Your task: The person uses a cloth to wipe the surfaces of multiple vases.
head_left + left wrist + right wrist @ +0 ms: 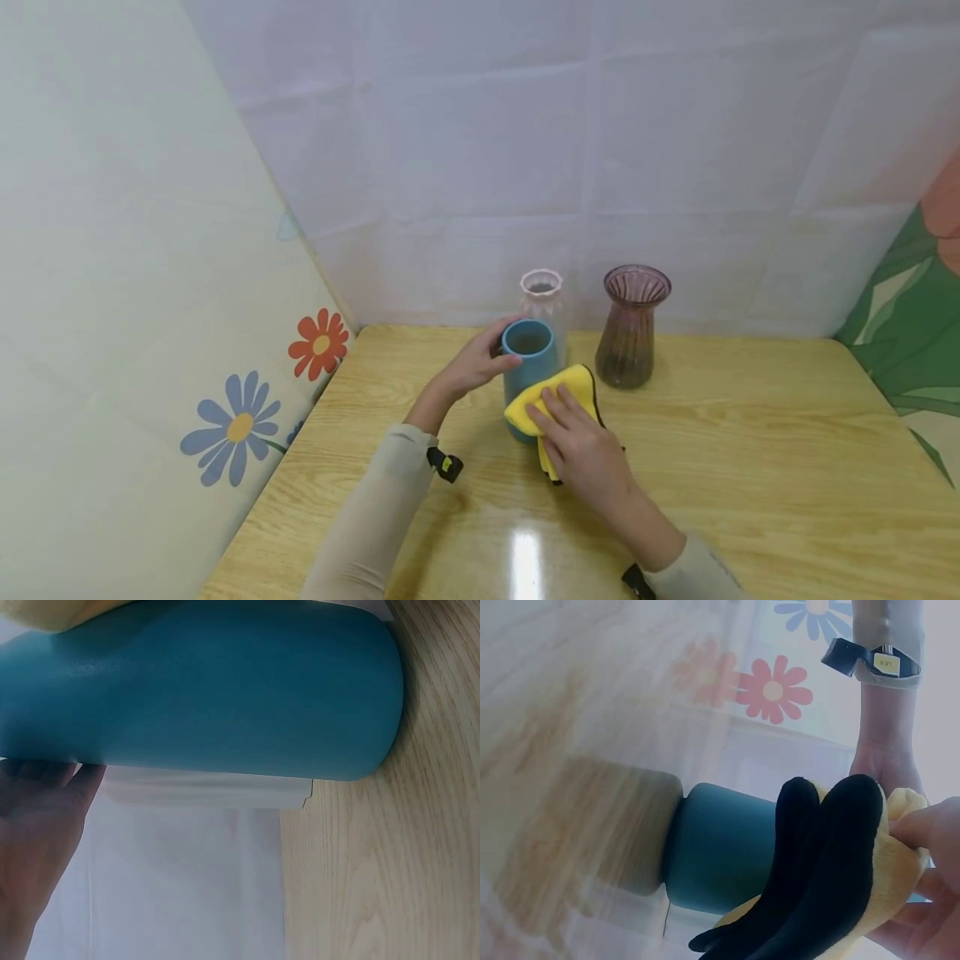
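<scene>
A matte blue vase [522, 377] stands upright on the wooden table. My left hand [474, 365] grips it near the rim from the left, thumb on the near side and the other fingers partly hidden behind. In the left wrist view the vase [225, 697] fills the upper part, its base on the wood. My right hand [591, 454] holds a folded yellow cloth [579, 383] with dark edging against the vase's right front. The right wrist view shows the thumb and fingers pinching the bunched cloth [900, 874], whose black part hangs in front of the vase.
A pale pink vase [542, 285] with a scalloped rim stands right behind the blue one, partly hidden. Farther right is a purple ribbed glass vase [630, 333]. White sheeting [480, 150] rises behind the table [750, 450]; a flowered panel [112, 292] borders the left.
</scene>
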Motion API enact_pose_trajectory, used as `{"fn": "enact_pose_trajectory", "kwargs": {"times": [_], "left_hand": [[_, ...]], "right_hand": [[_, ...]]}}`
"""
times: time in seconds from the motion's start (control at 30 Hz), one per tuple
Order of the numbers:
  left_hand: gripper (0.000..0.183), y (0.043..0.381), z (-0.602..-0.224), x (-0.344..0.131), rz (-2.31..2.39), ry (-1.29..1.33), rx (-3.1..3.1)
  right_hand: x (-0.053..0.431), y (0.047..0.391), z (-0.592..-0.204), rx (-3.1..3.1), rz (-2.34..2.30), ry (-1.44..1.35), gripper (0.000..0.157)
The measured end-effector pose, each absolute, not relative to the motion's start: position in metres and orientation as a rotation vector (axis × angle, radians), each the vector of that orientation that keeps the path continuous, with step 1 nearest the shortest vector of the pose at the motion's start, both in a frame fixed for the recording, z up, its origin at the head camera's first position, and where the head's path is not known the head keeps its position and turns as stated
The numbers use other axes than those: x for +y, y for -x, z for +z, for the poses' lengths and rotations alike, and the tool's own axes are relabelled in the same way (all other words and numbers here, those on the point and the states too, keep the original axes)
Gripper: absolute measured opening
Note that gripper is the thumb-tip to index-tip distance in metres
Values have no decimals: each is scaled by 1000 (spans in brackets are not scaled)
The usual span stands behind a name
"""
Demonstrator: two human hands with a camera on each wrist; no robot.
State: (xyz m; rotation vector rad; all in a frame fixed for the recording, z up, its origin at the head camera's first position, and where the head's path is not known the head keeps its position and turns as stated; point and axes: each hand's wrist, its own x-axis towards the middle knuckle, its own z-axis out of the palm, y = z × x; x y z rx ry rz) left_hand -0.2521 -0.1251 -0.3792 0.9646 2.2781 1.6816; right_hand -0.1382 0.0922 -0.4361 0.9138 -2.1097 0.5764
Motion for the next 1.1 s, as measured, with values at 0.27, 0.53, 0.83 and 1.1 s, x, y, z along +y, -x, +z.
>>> {"fn": "enact_pose_trajectory", "kwargs": {"times": [0.27,0.53,0.83,1.1], "left_hand": [[110,254,-381,-126,1714,-967,2219],[112,256,-383,-125,1710,-946,2218],[113,256,-382,-125,1702,-944,2226],[112,257,-383,-126,1704,-955,2213]], "right_hand": [[91,135,-442,-2146,551,-905,49],[92,133,-448,-2178,534,-912,51],[91,129,-449,-2254,577,-893,48],[90,125,-449,-2369,595,-877,45]]}}
